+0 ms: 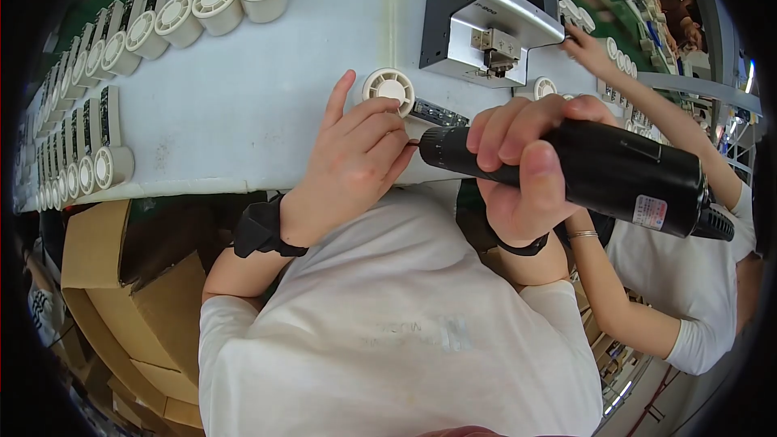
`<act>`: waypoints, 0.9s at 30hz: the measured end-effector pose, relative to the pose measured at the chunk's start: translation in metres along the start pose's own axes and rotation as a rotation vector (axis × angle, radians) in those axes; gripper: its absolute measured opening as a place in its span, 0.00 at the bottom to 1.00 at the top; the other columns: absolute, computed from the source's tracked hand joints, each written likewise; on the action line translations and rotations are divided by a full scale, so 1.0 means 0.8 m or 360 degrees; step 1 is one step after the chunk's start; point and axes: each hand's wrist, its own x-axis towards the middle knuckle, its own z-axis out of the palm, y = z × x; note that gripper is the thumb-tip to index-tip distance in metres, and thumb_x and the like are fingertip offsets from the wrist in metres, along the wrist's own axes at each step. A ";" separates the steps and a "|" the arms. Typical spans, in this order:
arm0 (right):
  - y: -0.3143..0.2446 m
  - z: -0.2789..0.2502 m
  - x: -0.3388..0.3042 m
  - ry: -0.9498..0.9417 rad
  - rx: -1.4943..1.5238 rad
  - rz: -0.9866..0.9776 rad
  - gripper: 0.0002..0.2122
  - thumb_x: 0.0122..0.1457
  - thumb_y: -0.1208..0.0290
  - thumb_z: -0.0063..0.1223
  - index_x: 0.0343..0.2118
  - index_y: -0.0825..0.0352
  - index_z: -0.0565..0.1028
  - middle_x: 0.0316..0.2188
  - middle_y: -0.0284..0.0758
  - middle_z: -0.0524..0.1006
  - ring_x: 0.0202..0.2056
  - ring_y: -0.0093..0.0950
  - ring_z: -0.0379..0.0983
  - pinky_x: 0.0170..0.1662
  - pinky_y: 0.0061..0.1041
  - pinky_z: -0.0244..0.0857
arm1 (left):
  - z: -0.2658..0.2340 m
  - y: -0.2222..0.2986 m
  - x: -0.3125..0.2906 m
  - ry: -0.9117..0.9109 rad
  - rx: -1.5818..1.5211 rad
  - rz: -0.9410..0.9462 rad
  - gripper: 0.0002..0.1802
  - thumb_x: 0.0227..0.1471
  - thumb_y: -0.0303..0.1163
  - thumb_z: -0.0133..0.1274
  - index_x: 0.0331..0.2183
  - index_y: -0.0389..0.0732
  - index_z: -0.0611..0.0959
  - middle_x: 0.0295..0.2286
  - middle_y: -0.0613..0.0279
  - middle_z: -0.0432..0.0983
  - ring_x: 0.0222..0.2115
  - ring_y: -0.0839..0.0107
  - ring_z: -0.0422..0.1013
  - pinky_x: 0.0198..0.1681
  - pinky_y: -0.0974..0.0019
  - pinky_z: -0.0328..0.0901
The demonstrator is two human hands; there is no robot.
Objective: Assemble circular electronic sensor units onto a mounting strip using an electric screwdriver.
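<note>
White worktable (243,105) (grey rail (688,84) beyond)

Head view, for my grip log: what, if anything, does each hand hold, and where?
Right hand: driver, around its body. Left hand: fingers near the driver's tip; any hold cannot be told.

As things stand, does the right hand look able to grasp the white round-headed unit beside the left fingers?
Probably not: the right hand is wrapped around the black power driver, so it seems to have no free grip, though the white round-headed unit lies close by.
</note>
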 end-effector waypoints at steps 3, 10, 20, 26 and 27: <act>0.005 -0.002 -0.001 0.0064 -0.0047 -0.0047 0.18 0.54 0.78 0.52 0.43 0.66 0.57 0.19 0.35 0.69 0.19 0.24 0.65 0.28 0.29 0.66 | 0.001 -0.003 -0.002 -0.0072 -0.0024 0.0026 0.14 0.34 0.27 0.63 0.29 0.38 0.79 0.35 0.60 0.72 0.44 0.63 0.68 0.56 0.41 0.51; 0.027 -0.022 0.034 0.0347 -0.0111 -0.0231 0.13 0.51 0.84 0.52 0.39 0.71 0.63 0.20 0.35 0.72 0.18 0.23 0.67 0.25 0.24 0.66 | 0.016 -0.018 -0.004 0.0132 -0.0284 -0.0495 0.36 0.39 0.29 0.63 0.50 0.34 0.67 0.51 0.45 0.60 0.49 0.51 0.63 0.52 0.52 0.59; 0.042 -0.020 0.040 0.0255 -0.0443 -0.0195 0.13 0.54 0.82 0.47 0.40 0.72 0.60 0.18 0.37 0.70 0.18 0.25 0.65 0.25 0.29 0.65 | 0.025 -0.029 -0.010 0.0039 -0.0327 -0.0522 0.37 0.42 0.27 0.61 0.53 0.34 0.63 0.48 0.44 0.64 0.46 0.48 0.65 0.47 0.57 0.64; 0.051 -0.023 0.040 0.0237 -0.0429 -0.0139 0.13 0.53 0.84 0.47 0.40 0.72 0.60 0.19 0.37 0.71 0.17 0.25 0.66 0.25 0.28 0.66 | 0.027 -0.029 -0.009 0.0056 -0.0347 -0.0548 0.37 0.42 0.26 0.61 0.53 0.35 0.63 0.47 0.45 0.66 0.45 0.49 0.67 0.45 0.58 0.66; 0.053 -0.024 0.040 0.0233 -0.0416 -0.0142 0.13 0.53 0.85 0.46 0.40 0.72 0.60 0.19 0.37 0.71 0.17 0.25 0.66 0.25 0.28 0.66 | 0.027 -0.029 -0.008 0.0053 -0.0349 -0.0549 0.37 0.42 0.26 0.61 0.53 0.35 0.63 0.47 0.45 0.66 0.45 0.49 0.67 0.45 0.58 0.66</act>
